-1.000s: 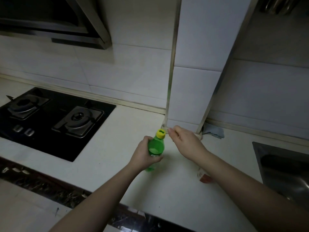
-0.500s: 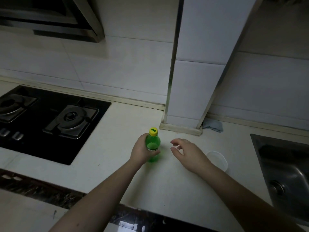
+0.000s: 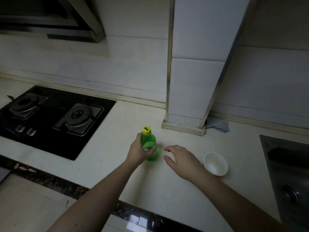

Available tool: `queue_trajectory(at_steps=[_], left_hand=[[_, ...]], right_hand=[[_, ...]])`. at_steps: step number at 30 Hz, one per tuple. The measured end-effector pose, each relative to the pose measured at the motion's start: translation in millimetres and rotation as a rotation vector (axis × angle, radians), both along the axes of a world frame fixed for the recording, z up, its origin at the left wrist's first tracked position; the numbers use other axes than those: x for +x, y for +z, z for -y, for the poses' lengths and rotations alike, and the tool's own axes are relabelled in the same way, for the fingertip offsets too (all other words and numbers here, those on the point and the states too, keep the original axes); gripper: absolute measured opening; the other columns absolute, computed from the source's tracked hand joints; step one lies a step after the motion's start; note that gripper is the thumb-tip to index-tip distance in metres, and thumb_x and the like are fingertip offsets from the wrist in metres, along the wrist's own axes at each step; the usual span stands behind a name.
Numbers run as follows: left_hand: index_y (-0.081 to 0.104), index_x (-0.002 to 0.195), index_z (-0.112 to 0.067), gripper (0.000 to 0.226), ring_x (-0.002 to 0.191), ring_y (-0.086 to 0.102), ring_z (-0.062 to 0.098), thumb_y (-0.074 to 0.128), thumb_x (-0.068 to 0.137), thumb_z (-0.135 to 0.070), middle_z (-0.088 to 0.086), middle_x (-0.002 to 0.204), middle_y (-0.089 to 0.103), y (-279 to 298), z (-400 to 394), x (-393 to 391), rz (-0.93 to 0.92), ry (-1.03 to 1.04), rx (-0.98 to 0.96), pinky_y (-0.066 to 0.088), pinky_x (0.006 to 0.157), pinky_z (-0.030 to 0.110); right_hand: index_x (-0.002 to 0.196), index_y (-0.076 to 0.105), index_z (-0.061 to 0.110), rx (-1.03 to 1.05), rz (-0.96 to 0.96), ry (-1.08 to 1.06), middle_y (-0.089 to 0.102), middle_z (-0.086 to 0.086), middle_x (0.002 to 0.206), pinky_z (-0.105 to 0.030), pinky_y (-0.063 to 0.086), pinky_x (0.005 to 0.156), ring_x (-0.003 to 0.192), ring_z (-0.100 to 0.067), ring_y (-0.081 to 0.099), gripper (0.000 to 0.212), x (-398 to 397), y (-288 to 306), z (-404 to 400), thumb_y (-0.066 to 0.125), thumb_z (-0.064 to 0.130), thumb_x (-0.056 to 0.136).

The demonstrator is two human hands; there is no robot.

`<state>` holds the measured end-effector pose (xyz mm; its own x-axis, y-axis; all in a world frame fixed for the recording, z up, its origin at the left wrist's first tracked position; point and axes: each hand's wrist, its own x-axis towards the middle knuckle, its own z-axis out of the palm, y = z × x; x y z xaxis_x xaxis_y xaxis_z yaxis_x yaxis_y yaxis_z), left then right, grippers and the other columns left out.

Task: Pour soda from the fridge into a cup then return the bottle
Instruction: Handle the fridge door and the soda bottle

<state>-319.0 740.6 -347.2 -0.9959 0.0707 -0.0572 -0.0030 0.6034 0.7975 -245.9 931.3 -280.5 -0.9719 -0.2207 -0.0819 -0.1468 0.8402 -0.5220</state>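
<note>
A small green soda bottle [image 3: 149, 143] with a yellow cap stands upright on the pale countertop [image 3: 117, 161]. My left hand [image 3: 139, 152] is wrapped around its left side. To the right of the bottle, my right hand [image 3: 181, 160] hovers over the counter with fingers spread and nothing in it, a short gap away from the bottle. A white paper cup [image 3: 215, 164] stands on the counter just right of my right wrist; I cannot tell whether it holds any liquid.
A black two-burner gas hob [image 3: 55, 119] is set into the counter at the left. A tiled pillar [image 3: 192, 91] rises behind the bottle, with a grey cloth [image 3: 218, 125] at its foot. A steel sink [image 3: 291, 178] lies at the right edge.
My right hand has dropped from the bottle's cap down to the counter beside it. The left hand keeps its hold on the bottle. The cup has come into view.
</note>
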Motion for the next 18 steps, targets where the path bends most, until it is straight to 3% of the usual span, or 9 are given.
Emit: queue_trajectory(at_steps=[5, 9, 13, 18], left_hand=[[0.044, 0.129, -0.017, 0.072, 0.097, 0.058, 0.014, 0.085, 0.07, -0.028, -0.006, 0.11, 0.06, 4.9, -2.2, 1.6, 0.019, 0.028, -0.037, 0.042, 0.076, 0.023], [0.04, 0.137, -0.018, 0.087, 0.103, 0.054, 0.01, 0.089, 0.066, -0.028, -0.009, 0.118, 0.056, 9.2, -0.4, 6.0, 0.051, 0.031, -0.044, 0.04, 0.079, 0.021], [0.035, 0.145, -0.017, 0.095, 0.119, 0.051, 0.013, 0.085, 0.068, -0.042, -0.004, 0.136, 0.052, 9.7, 9.6, 18.6, 0.08, 0.09, -0.117, 0.045, 0.092, 0.027], [0.04, 0.144, -0.018, 0.065, 0.126, 0.049, 0.018, 0.06, 0.089, -0.047, 0.002, 0.14, 0.051, 24.5, 31.0, 49.9, 0.115, 0.174, -0.42, 0.043, 0.099, 0.032]], right_hand=[[0.133, 0.05, 0.022, 0.036, -0.008, 0.063, 0.054, 0.002, 0.133, -0.033, 0.04, 0.096, 0.117, -0.018, 0.048, 0.04, -2.7, 1.1, -7.1, 0.042, 0.041, 0.098], [0.137, 0.046, 0.023, 0.074, -0.039, 0.105, 0.051, 0.002, 0.137, -0.032, 0.037, 0.098, 0.121, -0.018, 0.046, 0.044, -4.7, -0.5, -10.5, 0.041, 0.041, 0.098], [0.137, 0.044, 0.023, 0.159, -0.092, 0.178, 0.05, 0.002, 0.135, -0.033, 0.036, 0.099, 0.121, -0.019, 0.046, 0.046, -6.9, -0.7, -8.5, 0.039, 0.043, 0.097], [0.134, 0.047, 0.022, 0.233, -0.21, 0.277, 0.056, 0.001, 0.127, -0.035, 0.038, 0.095, 0.116, -0.022, 0.049, 0.045, -8.7, 6.2, 11.4, 0.039, 0.043, 0.095]])
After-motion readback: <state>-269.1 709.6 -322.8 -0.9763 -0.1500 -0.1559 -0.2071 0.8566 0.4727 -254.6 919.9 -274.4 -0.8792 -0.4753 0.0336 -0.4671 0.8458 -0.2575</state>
